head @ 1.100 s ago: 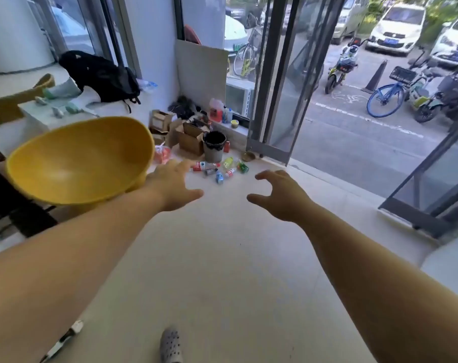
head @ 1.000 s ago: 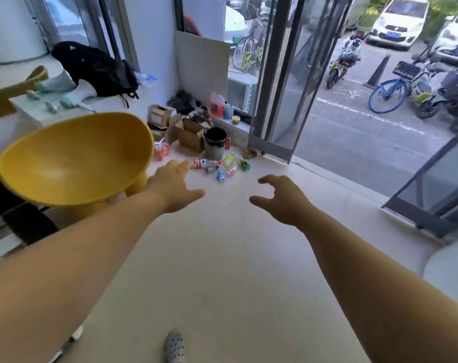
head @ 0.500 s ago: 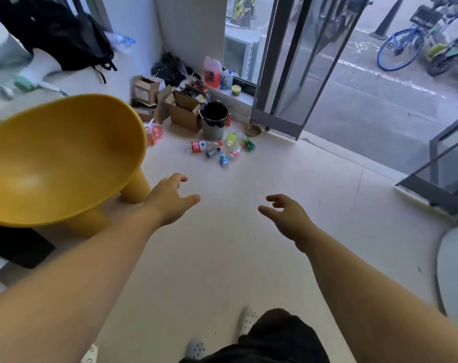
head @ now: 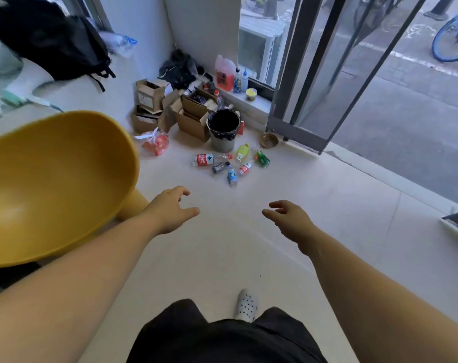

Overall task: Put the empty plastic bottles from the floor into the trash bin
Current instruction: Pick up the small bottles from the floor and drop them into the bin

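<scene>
Several empty plastic bottles lie scattered on the pale floor ahead: a large one with a red label (head: pixel 208 159), a dark one (head: pixel 220 167), a blue one (head: pixel 231 175), a small red-labelled one (head: pixel 245 169), a yellow one (head: pixel 242 152) and a green one (head: pixel 262 158). Just behind them stands the grey trash bin (head: pixel 222 144) lined with a black bag. My left hand (head: pixel 171 209) and my right hand (head: pixel 290 220) are stretched forward, both open and holding nothing, well short of the bottles.
A big yellow plastic stool (head: pixel 52 184) stands close on my left. Cardboard boxes (head: pixel 191 113) and a red bag (head: pixel 155 144) crowd the corner beside the bin. A glass door frame (head: pixel 298 100) opens to the street on the right. A small bowl (head: pixel 269 140) sits by the frame.
The view has tilted down and moved closer to the bottles and bin. Both hands have dropped lower in view and stay open.
</scene>
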